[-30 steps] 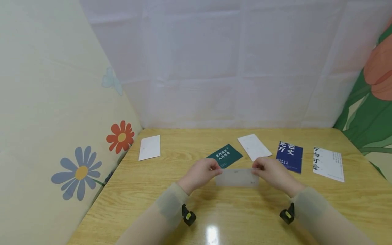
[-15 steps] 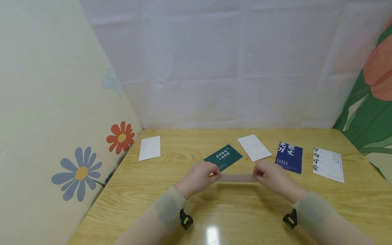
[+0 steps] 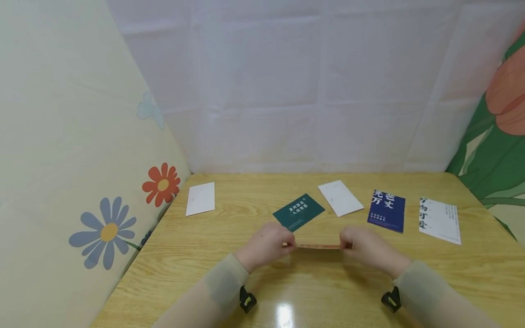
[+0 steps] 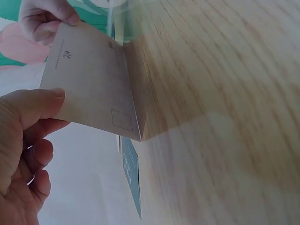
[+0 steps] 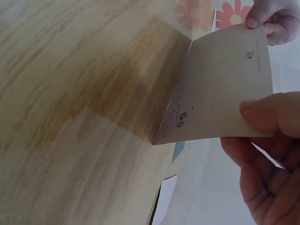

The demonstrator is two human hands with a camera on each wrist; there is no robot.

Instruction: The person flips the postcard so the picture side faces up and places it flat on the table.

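Both hands hold one postcard (image 3: 317,246) between them, low over the wooden table. From the head view it shows only as a thin orange-brown strip. Its pale side, with a printed stamp box, faces the left wrist camera, where the postcard (image 4: 89,75) stands on its long edge, meeting its reflection at the tabletop. The left hand (image 3: 266,243) pinches one end between thumb and fingers. At the opposite end, the right hand (image 3: 371,250) pinches it likewise. Small circles and handwriting-like script mark the postcard (image 5: 220,89) in the right wrist view.
Beyond the hands lie a green card (image 3: 298,212), a white card (image 3: 340,197), a dark blue card (image 3: 387,211) and a white card with black characters (image 3: 440,220). Another white card (image 3: 200,198) is at the far left of the table (image 3: 164,282). Cloth hangs behind.
Both hands have come down and nearer the body with the postcard. Its pale face has tipped out of the head view, leaving a thin orange-brown strip. The other cards have stayed put.
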